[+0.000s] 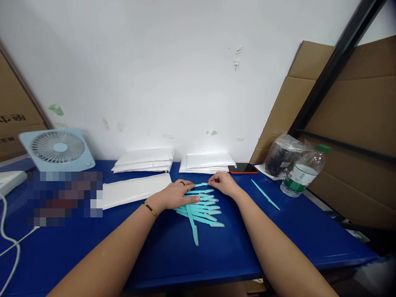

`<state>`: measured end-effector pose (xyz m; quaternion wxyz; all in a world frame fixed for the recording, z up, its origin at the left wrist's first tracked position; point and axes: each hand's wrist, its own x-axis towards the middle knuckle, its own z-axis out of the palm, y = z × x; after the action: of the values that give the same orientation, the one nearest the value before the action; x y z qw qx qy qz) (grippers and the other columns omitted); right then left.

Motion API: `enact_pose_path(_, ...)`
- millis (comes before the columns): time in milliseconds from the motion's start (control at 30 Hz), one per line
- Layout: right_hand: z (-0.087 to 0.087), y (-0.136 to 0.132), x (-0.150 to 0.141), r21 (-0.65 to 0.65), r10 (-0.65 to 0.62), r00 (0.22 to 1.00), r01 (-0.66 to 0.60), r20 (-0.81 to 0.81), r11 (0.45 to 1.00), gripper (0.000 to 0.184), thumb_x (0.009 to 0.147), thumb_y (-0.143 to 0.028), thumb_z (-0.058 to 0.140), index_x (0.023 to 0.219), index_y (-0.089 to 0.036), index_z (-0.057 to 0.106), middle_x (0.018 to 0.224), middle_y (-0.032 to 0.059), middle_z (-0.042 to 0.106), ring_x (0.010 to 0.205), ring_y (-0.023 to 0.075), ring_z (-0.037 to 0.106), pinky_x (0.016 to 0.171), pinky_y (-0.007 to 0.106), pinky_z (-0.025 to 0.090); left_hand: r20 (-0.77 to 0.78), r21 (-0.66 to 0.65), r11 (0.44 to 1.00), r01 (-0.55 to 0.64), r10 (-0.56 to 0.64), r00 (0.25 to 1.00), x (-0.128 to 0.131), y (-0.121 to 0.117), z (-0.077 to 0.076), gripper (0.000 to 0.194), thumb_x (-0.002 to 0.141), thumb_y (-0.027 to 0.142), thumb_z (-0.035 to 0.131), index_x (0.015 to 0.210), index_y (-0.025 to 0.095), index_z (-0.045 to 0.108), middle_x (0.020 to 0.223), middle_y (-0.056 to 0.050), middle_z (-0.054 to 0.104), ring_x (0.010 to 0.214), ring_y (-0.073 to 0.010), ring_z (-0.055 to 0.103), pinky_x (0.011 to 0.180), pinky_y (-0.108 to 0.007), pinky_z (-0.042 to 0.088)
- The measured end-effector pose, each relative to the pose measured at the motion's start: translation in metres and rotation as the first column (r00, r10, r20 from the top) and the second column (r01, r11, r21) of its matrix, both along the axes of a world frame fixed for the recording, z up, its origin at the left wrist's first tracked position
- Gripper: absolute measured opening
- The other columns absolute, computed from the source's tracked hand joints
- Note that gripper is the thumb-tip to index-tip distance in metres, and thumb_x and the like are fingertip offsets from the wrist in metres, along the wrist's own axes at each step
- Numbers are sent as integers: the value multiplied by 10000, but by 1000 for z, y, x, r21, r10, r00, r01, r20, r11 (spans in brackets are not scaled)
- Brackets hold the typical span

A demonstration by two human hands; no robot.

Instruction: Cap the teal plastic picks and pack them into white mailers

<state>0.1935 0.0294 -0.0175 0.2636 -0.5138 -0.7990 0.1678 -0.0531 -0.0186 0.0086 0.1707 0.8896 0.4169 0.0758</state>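
Turquoise eyebrow razors lie fanned on the bench. Left hand: spread across them; press lightly. Right hand: pinches the end of the 12 o'clock razor; avoid any edge.

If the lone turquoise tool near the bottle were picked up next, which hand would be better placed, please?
Probably the right hand: it is nearer to that lone turquoise tool, while the left hand lies over the fanned turquoise tools.
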Motion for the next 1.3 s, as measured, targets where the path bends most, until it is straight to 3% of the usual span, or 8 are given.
enact_pose_path(133, 16, -16, 1, -100, 106, 994, -102, 36, 990, 601, 659, -551, 636, 1140, -190, 602, 1090, 98, 585, 936, 229, 558, 787, 310, 434, -125, -71, 994, 86, -95, 988, -8, -1, 6, 1224, 434, 688, 674, 1423, 256, 96, 1466, -99, 196, 1301, -336, 197, 1007, -407, 260)
enact_pose_path(333, 37, -62, -19, -262, 261, 920, -186, 293, 947, 839, 454, -580, 738, 1183, -214, 542, 1117, 98, 500, 1029, 293, 468, 780, 339, 423, -155, 94, 995, 44, -29, 987, 9, -13, 5, 851, 538, 654, 642, 1260, 264, 417, 1227, -91, 478, 1120, -295, 423, 900, -382, 339)
enact_pose_path(567, 34, -81, -49, -195, 207, 847, -125, 489, 973, 496, 565, -228, 672, 1035, -157, 529, 1047, 119, 519, 943, 262, 517, 707, 315, 429, -217, 304, 951, 51, 17, 976, 32, -28, -1, 283, 753, 421, 524, 896, 178, 554, 889, -71, 608, 855, -230, 544, 756, -356, 370)
enact_pose_path(867, 40, -72, -58, -18, 117, 761, -138, 638, 990, 218, 655, -187, 558, 865, -162, 611, 871, 105, 643, 767, 269, 616, 615, 337, 436, -181, 328, 933, -148, 215, 960, 50, -26, -9, 194, 696, 320, 538, 805, 165, 581, 819, -78, 643, 782, -240, 595, 675, -329, 413)
enact_pose_path(967, 62, -76, -43, 141, 57, 847, -153, 528, 978, 269, 649, -255, 637, 906, -176, 626, 890, 88, 645, 855, 275, 597, 764, 393, 422, -61, 247, 937, -248, 270, 961, 49, -21, -12, 205, 751, 330, 498, 881, 183, 557, 831, -63, 652, 752, -227, 613, 620, -296, 405)
enact_pose_path(1067, 85, -80, -23, 337, 51, 984, -107, 172, 936, 465, 704, -441, 632, 1112, -227, 565, 1099, 72, 590, 1032, 262, 526, 885, 391, 382, 125, 188, 944, -271, 251, 960, 49, -20, -10, 180, 776, 326, 476, 882, 193, 533, 793, -37, 641, 731, -207, 608, 586, -264, 383)
enact_pose_path(1167, 92, -82, -20, 396, 95, 978, -14, -184, 918, 336, 887, -410, 405, 1119, -228, 566, 1107, 68, 578, 1047, 213, 517, 865, 335, 408, 342, 111, 955, -274, 222, 913, 53, -22, -7, 106, 780, 272, 465, 825, 191, 518, 723, -2, 610, 660, -154, 577, 580, -233, 370)
enact_pose_path(1300, 85, -88, -44, 360, 246, 941, -153, -230, 920, 329, 931, -328, 322, 1005, -210, 621, 978, 63, 607, 932, 180, 564, 819, 306, 442, 542, 0, 979, -204, 171, 822, 59, -23, -11, 67, 735, 230, 502, 751, 170, 526, 711, 5, 601, 634, -128, 546, 570, -214, 371)
